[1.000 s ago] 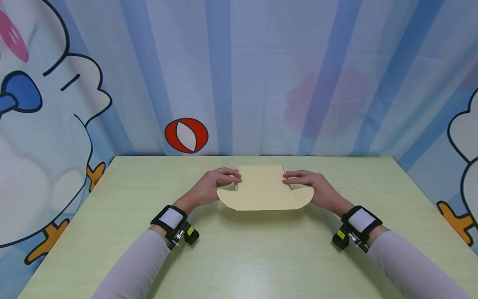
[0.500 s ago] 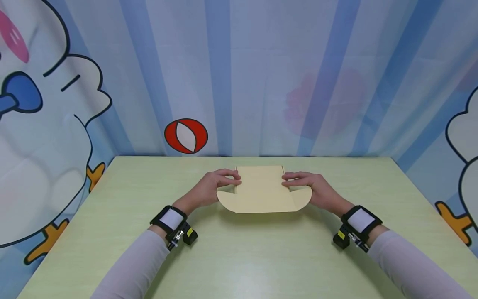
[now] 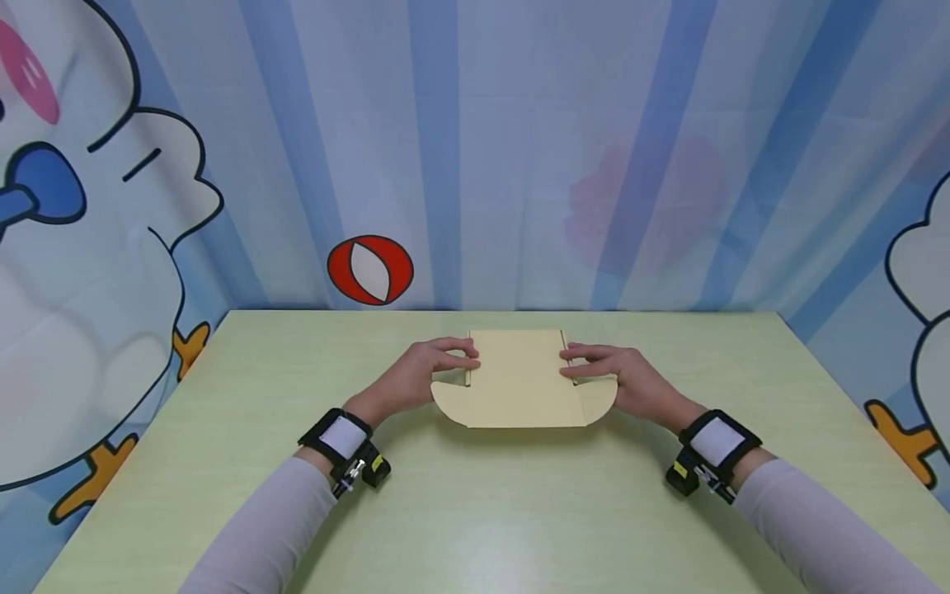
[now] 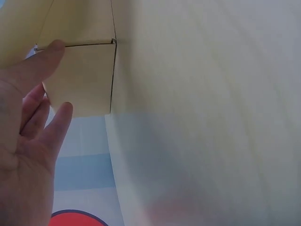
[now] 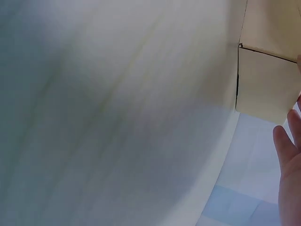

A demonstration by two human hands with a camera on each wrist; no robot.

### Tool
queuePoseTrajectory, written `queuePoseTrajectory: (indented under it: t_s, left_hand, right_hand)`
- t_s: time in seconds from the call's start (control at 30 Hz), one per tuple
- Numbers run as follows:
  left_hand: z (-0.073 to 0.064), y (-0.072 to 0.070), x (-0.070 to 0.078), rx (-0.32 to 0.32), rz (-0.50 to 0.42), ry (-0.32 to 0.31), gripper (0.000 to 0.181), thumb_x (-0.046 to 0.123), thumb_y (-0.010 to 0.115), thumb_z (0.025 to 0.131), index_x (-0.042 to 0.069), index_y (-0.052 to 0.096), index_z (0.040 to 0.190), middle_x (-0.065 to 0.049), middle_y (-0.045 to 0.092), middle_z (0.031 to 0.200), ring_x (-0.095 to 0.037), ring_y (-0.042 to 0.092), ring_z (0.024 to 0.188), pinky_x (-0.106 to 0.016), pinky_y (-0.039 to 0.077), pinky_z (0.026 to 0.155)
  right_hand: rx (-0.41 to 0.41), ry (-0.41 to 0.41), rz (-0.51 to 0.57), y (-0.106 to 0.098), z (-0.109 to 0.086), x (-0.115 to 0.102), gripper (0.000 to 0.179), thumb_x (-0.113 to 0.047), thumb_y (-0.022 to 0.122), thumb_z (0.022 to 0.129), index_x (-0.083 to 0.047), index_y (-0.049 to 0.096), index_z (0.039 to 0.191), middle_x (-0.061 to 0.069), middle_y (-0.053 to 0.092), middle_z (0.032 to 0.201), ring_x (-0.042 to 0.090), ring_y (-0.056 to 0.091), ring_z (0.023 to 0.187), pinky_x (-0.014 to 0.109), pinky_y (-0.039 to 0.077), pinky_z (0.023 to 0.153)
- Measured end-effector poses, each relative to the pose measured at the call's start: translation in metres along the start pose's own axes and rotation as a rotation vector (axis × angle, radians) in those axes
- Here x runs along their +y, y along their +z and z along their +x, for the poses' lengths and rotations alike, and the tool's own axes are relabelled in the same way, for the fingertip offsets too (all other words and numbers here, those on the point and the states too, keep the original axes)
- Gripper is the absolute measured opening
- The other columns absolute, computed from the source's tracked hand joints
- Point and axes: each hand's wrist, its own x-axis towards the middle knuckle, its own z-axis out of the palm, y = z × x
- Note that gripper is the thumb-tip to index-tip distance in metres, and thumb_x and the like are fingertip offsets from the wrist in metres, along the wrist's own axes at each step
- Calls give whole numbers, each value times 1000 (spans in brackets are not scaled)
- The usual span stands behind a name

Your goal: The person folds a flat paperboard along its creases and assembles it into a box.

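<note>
A cream cardboard box (image 3: 515, 363) stands on the table, its lid on top and a front flap with rounded side ears hanging out toward me. My left hand (image 3: 404, 375) grips the left side, fingertips over the lid's edge. In the left wrist view, the thumb (image 4: 44, 59) lies across the box's corner and the little finger is against its side panel (image 4: 84, 80). On the opposite side my right hand (image 3: 638, 379) holds the box the same way; in the right wrist view its fingers (image 5: 284, 141) are partly cut off by the frame.
The pale wooden table (image 3: 475, 511) ends at a striped blue curtain (image 3: 519, 165) behind the box. A red and white ball (image 3: 401, 268) is printed on that curtain. Wrist cameras (image 3: 345, 437) are strapped to both arms.
The front flap has tipped slightly lower toward me, and its ears have come down with it. Both hands stay at the box's sides with only small finger shifts.
</note>
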Motion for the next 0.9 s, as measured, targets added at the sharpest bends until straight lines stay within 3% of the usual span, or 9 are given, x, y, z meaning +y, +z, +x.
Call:
queuePoseTrajectory:
  t_s: [0.13,0.33,0.6,0.77,0.83,0.9]
  left_hand:
    - [0,-1,0,3,64,53,45,2,81,78,5,71,121,-9,63,131,-30,54,133,-39,50,104]
    - [2,-3,1,12,106,96,42,3,81,78,6,72,119,-9,64,129,-30,56,131,-40,51,103]
    - [-2,-2,1,-1,67,56,45,3,80,79,6,70,123,-8,64,133,-27,54,134,-36,54,98]
    - [-9,-2,-2,12,28,65,52,0,80,78,7,67,128,-10,62,138,-30,48,139,-39,52,101]
    - [-14,-4,-4,20,15,50,58,-5,77,79,9,63,133,-9,59,142,-29,47,140,-40,52,101]
    - [-18,-8,-8,23,-14,-1,64,-6,76,79,9,58,139,-8,55,147,-28,46,140,-40,51,102]
  right_hand:
    - [6,-38,-40,0,-1,-1,42,1,80,77,-12,75,117,13,65,133,39,54,129,12,47,98]
    - [10,-52,-68,-1,-1,-3,45,2,80,76,-13,74,117,12,65,133,38,55,129,30,55,96]
    - [10,-2,-18,4,-4,-4,47,8,75,79,-14,72,121,11,63,137,35,53,131,8,44,98]
    - [-81,92,-1,-1,-9,-9,57,-3,76,84,-15,60,137,9,53,148,31,53,134,30,54,98]
    - [-127,134,6,-8,-12,-9,66,1,74,84,-12,51,145,12,49,151,32,56,131,39,55,97]
    - [-158,194,20,-18,-15,-7,69,7,70,85,-7,45,148,17,49,150,34,60,125,41,55,95]
